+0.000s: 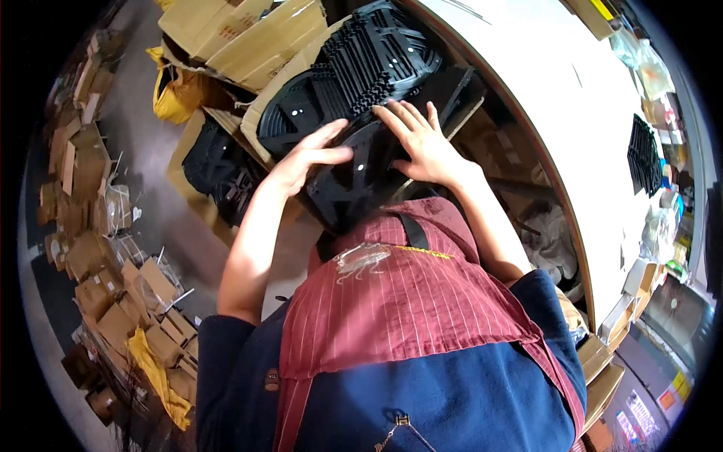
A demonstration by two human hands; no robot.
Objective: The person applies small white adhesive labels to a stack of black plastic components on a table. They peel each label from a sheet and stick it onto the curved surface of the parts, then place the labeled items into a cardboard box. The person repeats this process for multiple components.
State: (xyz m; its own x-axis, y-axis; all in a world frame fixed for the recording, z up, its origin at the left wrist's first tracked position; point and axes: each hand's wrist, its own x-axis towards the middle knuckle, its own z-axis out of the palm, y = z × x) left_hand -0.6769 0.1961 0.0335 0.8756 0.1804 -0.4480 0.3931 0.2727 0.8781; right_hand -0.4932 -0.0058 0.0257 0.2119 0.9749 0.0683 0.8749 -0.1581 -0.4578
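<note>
A dark, glossy black plastic panel [354,169] with slots and small pale spots stands tilted against the front of my apron. My left hand [305,158] is at the panel's left edge, its fingers stretched out and apart. Over the upper right part of the panel lies my right hand [422,143], fingers spread and thumb out. Neither hand's fingers are wrapped round anything. Just beyond them, a cardboard box [260,113] holds stacked black plastic parts [376,56], ribbed and similar in look. The panel's lower end blurs into shadow by the apron.
A white tabletop [535,83] curves along the right, bearing a small stack of black parts [644,154]. Another box with black parts [218,169] sits low at left, near a yellow bag [177,94]. Flattened and open cartons [98,279] cover the far left floor.
</note>
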